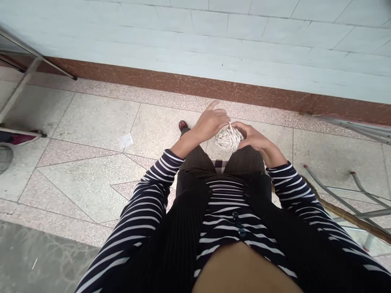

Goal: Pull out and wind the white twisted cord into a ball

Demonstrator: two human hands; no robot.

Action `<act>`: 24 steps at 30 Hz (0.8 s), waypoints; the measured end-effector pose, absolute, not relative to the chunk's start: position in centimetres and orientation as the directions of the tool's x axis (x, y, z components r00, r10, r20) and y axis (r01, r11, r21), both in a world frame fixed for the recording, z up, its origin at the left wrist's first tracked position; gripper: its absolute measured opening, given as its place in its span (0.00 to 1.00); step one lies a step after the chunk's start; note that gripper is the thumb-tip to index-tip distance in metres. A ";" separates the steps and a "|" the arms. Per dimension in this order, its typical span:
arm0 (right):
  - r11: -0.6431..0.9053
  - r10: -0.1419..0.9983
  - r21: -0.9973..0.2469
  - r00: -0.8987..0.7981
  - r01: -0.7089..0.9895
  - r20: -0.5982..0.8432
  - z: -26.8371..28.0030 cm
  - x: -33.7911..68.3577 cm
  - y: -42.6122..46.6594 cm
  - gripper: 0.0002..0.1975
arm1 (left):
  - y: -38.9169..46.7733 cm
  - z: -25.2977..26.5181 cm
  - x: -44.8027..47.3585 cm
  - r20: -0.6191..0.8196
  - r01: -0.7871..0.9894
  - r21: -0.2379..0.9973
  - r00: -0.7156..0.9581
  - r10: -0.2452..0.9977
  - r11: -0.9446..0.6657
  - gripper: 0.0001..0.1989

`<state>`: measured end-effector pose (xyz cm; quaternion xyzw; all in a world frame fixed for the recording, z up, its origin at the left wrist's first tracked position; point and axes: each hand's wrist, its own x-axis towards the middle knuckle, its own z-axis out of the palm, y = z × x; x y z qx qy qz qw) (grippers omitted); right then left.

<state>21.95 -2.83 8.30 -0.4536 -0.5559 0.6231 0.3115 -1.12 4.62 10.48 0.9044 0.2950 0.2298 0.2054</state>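
Note:
A roundish ball of thick white cord (228,139) is held over my lap, just above my knees. My right hand (253,137) curves around the ball's right side, thumb below and fingers above. On the upper left, my left hand (214,121) pinches a short strand of the cord that rises from the top of the ball, with one finger stretched away from the rest. The fingertips of the left hand are partly hidden, and so is the far side of the ball.
A white tiled wall (195,36) with a brown skirting (171,81) runs ahead of me. A white scrap (126,141) lies on the tiled floor to the left. Metal frame legs (61,69) stand at far left, and a metal-legged stool (345,199) at right.

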 end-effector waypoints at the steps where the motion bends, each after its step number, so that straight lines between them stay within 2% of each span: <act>1: -0.204 0.883 -0.977 -0.419 0.063 -0.211 8.9 21.9 -3.2 0.34 | 4.9 10.0 -0.8 0.292 0.433 0.535 0.711 0.640 -0.726 0.17; 4: -0.152 0.936 -0.987 -0.328 -0.052 -0.127 10.9 22.5 -3.6 0.39 | 5.6 7.8 -0.2 0.266 0.444 0.633 0.644 0.717 -0.634 0.15; 7: 0.021 0.986 -0.999 -0.164 -0.034 0.026 12.6 23.8 -2.8 0.43 | 5.7 5.5 -0.2 0.137 0.507 0.705 0.588 0.797 -0.495 0.14; 9: 0.139 0.988 -0.990 -0.066 0.035 0.136 13.2 24.9 -1.5 0.45 | 5.1 4.6 -0.4 0.021 0.540 0.732 0.590 0.807 -0.415 0.15; 11: 0.218 0.973 -0.965 0.047 0.144 0.226 13.1 25.8 0.0 0.44 | 4.0 4.7 -0.6 -0.034 0.528 0.756 0.622 0.782 -0.387 0.15; 14: 0.186 0.931 -0.901 0.225 0.391 0.289 11.5 25.9 1.7 0.41 | 2.6 6.5 -0.8 0.038 0.469 0.748 0.675 0.737 -0.469 0.17; 16: 0.094 0.931 -0.850 0.255 0.519 0.259 9.7 24.9 2.1 0.39 | 2.4 7.9 -0.8 0.132 0.456 0.676 0.698 0.704 -0.579 0.18; 19: 0.000 0.990 -0.821 0.114 0.571 0.079 7.3 23.1 1.3 0.33 | 3.5 9.3 -0.8 0.228 0.465 0.499 0.743 0.629 -0.731 0.14; 22: -0.106 0.971 -0.865 -0.138 0.490 -0.197 6.3 22.2 -0.1 0.29 | 5.1 9.3 -1.0 0.228 0.465 0.378 0.791 0.568 -0.801 0.15; 24: -0.178 0.902 -0.912 -0.310 0.369 -0.301 6.5 22.2 -0.9 0.30 | 6.1 8.9 -1.3 0.234 0.466 0.388 0.784 0.574 -0.795 0.16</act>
